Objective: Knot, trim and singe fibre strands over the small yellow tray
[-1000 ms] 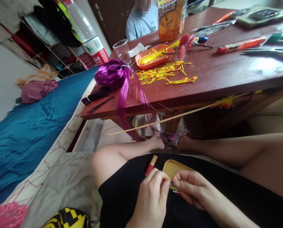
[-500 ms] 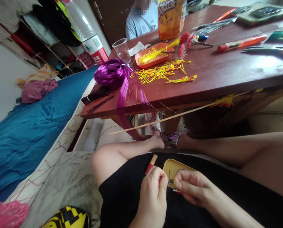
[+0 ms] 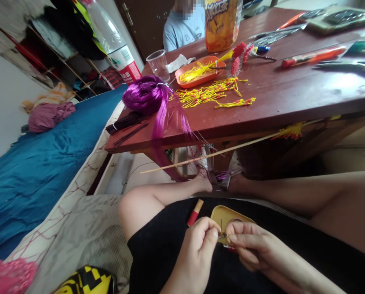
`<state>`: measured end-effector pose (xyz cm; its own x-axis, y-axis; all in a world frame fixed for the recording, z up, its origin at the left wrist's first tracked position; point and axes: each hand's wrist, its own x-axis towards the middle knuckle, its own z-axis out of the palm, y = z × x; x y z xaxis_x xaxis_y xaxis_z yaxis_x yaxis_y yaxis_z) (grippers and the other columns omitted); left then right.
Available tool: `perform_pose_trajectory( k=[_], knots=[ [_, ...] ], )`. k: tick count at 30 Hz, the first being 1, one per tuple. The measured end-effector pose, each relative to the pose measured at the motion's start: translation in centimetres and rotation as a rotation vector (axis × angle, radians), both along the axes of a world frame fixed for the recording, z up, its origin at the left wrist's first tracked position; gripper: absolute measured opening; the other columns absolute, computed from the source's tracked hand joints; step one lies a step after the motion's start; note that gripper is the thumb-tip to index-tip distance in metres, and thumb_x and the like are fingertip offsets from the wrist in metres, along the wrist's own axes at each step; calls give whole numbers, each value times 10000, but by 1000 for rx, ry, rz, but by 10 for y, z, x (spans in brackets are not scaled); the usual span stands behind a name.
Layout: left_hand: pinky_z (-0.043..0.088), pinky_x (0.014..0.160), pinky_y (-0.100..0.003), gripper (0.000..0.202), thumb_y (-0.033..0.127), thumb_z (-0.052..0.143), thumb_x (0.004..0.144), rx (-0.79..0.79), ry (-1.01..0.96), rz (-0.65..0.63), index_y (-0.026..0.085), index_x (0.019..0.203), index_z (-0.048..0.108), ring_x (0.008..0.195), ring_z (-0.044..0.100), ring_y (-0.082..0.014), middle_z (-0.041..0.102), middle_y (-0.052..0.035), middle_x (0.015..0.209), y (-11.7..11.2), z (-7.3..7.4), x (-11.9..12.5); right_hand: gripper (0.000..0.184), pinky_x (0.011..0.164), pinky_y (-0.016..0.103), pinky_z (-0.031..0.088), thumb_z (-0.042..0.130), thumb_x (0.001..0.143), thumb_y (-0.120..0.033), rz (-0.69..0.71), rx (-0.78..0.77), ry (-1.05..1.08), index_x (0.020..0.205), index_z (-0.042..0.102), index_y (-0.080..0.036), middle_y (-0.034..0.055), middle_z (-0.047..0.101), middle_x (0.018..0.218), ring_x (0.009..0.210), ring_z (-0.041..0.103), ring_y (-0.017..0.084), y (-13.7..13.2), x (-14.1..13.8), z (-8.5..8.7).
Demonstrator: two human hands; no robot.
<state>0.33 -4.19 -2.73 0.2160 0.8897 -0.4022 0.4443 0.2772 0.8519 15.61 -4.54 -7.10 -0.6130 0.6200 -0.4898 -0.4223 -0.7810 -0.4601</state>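
Above my lap, my left hand (image 3: 200, 243) is closed in a pinch, thumb against forefinger. Facing it almost fingertip to fingertip is my right hand (image 3: 251, 241), also pinching. Between the fingertips shows a thin dark wire-like piece (image 3: 221, 225), one end sticking up and a bit of yellow near the fingers; its exact kind is too small to make out. Behind the hands a shallow yellow tray (image 3: 220, 211) rests on the black cloth over my lap, partly covered by the right hand. A short red-and-tan stick (image 3: 195, 212) lies just beyond the left hand.
On the dark red table (image 3: 262, 110) are a purple fibre bundle (image 3: 142, 94), knotted yellow cords (image 3: 200, 94), an orange tray (image 3: 182, 83), a plastic cup (image 3: 158, 65) and bottles. A thin wooden stick (image 3: 206, 156) juts along its front edge. Another person (image 3: 184, 30) sits behind.
My hands have come closer together, the left moving slightly right, with the small dark piece between the fingertips. More of the red-and-tan stick is visible. The table items stay put.
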Motion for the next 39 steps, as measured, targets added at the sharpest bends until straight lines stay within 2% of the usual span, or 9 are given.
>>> perform_pose_trajectory(
  k=[4,10,13,15,18,22,28,35,39],
  knots=[
    [300,545,-238,207,317,461,835,95,108,-53,179,686,495,577,381,-120,424,29,629,1,4,3,213,405,220,52,613,726,-337,20,44,-47,670,492,-170,-133,283,373,368,80,35,0,0,2],
    [261,483,-225,214,251,462,777,-81,-20,59,170,579,466,507,334,-98,394,43,530,5,-6,2,345,421,213,107,612,708,-490,19,217,-356,648,483,-175,-93,316,477,444,204,61,1,-3,12],
    [234,454,-230,228,227,444,739,-159,-41,114,166,520,466,451,311,-89,402,40,467,7,-9,1,281,442,203,255,550,782,-446,8,412,-481,698,511,-181,-50,446,562,489,353,86,1,-5,15],
    [234,454,-232,245,221,441,728,-155,-36,120,168,488,452,438,314,-89,410,35,443,8,-8,2,172,549,226,381,526,818,-358,0,584,-561,792,544,-189,-5,566,693,605,495,128,-2,-5,14],
    [252,470,-235,262,205,439,717,-118,-30,119,176,457,424,454,339,-97,408,29,438,8,-6,4,103,620,253,439,532,816,-285,-11,800,-716,845,583,-200,20,633,762,675,583,165,-7,-6,8],
    [248,481,-238,258,194,430,729,-95,-12,101,182,472,400,479,328,-102,373,36,455,9,-2,5,116,560,210,441,515,837,-248,-114,943,-863,774,608,-219,-7,634,678,592,596,134,-12,-8,3],
    [258,508,-233,239,309,468,791,-101,-99,87,175,595,438,538,320,-105,365,44,557,9,-10,1,106,536,173,452,521,843,-203,-182,1065,-883,794,610,-232,-24,629,651,557,599,112,-11,-9,5],
    [189,466,-217,235,313,516,743,-275,-251,229,177,576,420,482,262,-82,334,64,503,8,-12,4,123,569,179,475,525,837,-129,-245,1286,-919,888,581,-226,-8,654,711,593,620,116,-11,-9,2],
    [213,468,-202,233,282,526,746,-275,-293,264,174,566,424,477,262,-76,329,68,499,8,-9,6,117,606,200,470,489,857,-124,-222,1268,-906,877,557,-218,8,607,757,651,595,123,-10,-9,4]
  ],
)
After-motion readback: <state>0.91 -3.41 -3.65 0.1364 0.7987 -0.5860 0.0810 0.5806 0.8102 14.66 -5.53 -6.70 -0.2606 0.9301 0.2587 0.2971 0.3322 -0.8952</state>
